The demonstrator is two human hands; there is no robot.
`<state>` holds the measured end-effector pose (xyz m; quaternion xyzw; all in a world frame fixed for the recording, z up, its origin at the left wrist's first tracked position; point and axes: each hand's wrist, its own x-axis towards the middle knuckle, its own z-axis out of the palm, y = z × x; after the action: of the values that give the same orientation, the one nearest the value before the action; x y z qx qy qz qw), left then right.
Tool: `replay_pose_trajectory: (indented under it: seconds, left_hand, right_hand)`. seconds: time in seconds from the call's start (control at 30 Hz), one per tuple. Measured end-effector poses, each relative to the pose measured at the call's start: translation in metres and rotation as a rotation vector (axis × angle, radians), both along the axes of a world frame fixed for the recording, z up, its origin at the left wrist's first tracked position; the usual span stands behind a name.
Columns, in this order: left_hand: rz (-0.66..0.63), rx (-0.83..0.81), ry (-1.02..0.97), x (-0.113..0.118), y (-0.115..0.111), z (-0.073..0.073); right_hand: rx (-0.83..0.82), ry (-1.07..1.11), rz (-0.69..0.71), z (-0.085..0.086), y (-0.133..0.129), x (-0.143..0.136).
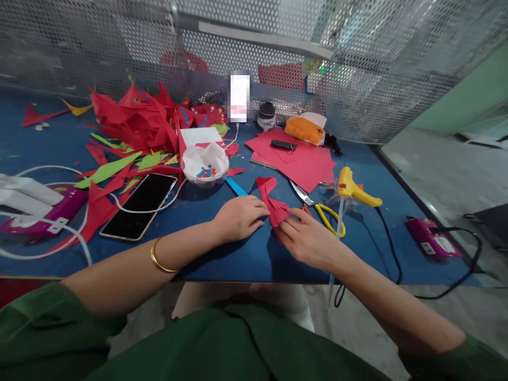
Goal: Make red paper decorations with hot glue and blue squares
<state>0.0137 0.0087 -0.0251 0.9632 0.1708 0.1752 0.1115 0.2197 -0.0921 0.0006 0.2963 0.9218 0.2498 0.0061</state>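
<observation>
Between my two hands is a piece of folded red paper [273, 203], low over the blue table. The fingers of my left hand [242, 216] are closed on its left edge. My right hand [307, 237] pinches the paper's right side, fingertips curled at the fold. Just beyond my right hand lie scissors with yellow handles [331, 219], their blades pointing away to the left. A yellow glue gun [355, 190] stands to the right, a clear glue stick reaching down from it. A blue strip [236, 186] lies beyond my left hand.
Red sheets [301, 164] bear a black object [283, 145]. A white bowl [204, 172] holds small blue and red bits. Left are a dark phone [141, 206], white cables and heaped red paper shapes [135, 116]. A purple pack [432, 238] sits right; a perforated metal screen [246, 42] stands behind.
</observation>
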Motion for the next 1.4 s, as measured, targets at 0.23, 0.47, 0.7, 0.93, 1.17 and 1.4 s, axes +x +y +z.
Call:
replay_pose_trajectory:
  seconds: [0.23, 0.47, 0.7, 0.93, 1.17, 1.4]
  left_hand:
    - [-0.015, 0.076, -0.045, 0.002, -0.005, 0.002]
    - [-0.002, 0.303, -0.009, -0.003, -0.020, 0.000]
    - [0.053, 0.127, -0.061, -0.016, -0.029, 0.003]
    - [0.154, -0.181, -0.124, -0.013, -0.021, 0.001]
    - [0.250, -0.378, -0.087, -0.009, -0.016, 0.000]
    - [0.299, -0.385, -0.079, -0.005, -0.017, 0.001]
  right_hand:
    - [0.071, 0.279, -0.135, -0.003, -0.004, -0.013]
    - [-0.081, 0.543, -0.326, -0.012, -0.017, -0.019]
    - [-0.169, 0.674, -0.452, -0.024, -0.019, -0.015]
    - [-0.185, 0.722, -0.478, -0.022, -0.014, -0.018]
    - [-0.283, 0.866, -0.621, -0.022, -0.011, -0.020]
    - [-0.388, 0.954, -0.729, -0.022, -0.013, -0.021]
